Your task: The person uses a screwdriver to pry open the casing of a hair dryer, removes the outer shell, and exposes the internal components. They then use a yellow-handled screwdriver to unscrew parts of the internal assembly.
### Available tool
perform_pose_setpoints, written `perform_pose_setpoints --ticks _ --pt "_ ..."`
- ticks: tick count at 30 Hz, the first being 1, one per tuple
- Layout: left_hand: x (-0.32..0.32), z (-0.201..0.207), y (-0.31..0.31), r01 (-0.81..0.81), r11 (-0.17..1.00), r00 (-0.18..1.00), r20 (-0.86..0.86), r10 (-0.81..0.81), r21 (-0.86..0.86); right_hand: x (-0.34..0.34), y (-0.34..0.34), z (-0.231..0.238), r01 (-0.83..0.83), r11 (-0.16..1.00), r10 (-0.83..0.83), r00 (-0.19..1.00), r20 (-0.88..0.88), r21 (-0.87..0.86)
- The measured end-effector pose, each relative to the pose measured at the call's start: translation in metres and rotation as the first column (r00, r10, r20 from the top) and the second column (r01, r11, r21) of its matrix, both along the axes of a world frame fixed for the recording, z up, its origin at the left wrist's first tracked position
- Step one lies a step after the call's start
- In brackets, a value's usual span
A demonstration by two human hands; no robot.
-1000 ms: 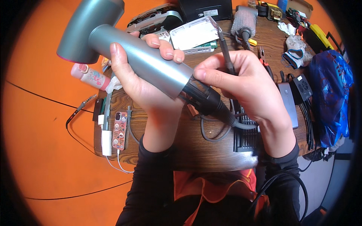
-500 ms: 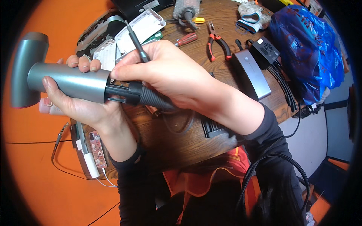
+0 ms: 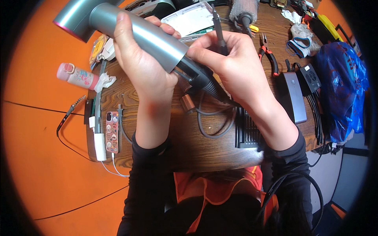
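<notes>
A grey-green hair dryer (image 3: 155, 37) is raised over the table, tilted with its head at the upper left. My left hand (image 3: 134, 59) wraps around its handle, thumb on top. From the handle's open lower end juts a black inner core (image 3: 193, 72), leading into a ribbed cable sleeve (image 3: 214, 88). My right hand (image 3: 240, 63) is closed, its thumb and forefinger at the rim of that open end. A slim dark screwdriver (image 3: 219, 33) is tucked in the same hand, its tip pointing up. The right hand's lower fingers are partly hidden.
On the wooden table (image 3: 177, 145) lie a phone in a patterned case (image 3: 112, 133), red-black pliers (image 3: 269, 57), a screwdriver bit case (image 3: 248, 131) and a grey box (image 3: 292, 96). A pink bottle (image 3: 76, 76) is at the left, a blue plastic bag (image 3: 340, 86) at the right.
The view has shifted. The hair dryer has moved up and right in the picture and now tilts more steeply, its handle end lower. Both hands have moved with it, keeping their holds.
</notes>
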State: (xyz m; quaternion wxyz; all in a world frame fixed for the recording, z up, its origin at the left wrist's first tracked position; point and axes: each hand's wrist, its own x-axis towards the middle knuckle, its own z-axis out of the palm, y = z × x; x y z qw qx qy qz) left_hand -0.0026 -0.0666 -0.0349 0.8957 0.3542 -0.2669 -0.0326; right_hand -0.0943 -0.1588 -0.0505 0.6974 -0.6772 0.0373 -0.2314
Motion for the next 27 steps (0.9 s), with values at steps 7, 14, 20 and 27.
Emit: perform_pose_setpoints --ticks 7,14,20,27 --pt "0.003 -0.001 0.004 0.097 0.995 0.995 0.009 -0.097 0.033 -0.001 -0.010 0.002 -0.234 0.903 0.259 0.966 -0.022 0.361" --pt "0.008 -0.002 0.006 0.113 0.992 0.993 0.029 -0.115 0.056 0.002 -0.010 0.001 -0.132 0.974 0.140 0.990 -0.033 0.185" --pt "0.013 -0.003 0.006 0.238 0.970 0.970 -0.068 -0.235 0.045 -0.005 -0.019 0.010 0.100 0.896 -0.130 0.991 -0.039 -0.432" --pt "0.031 -0.010 0.009 0.404 0.908 0.892 -0.176 -0.417 -0.107 0.002 -0.023 0.005 0.034 0.918 -0.057 0.997 -0.048 -0.395"
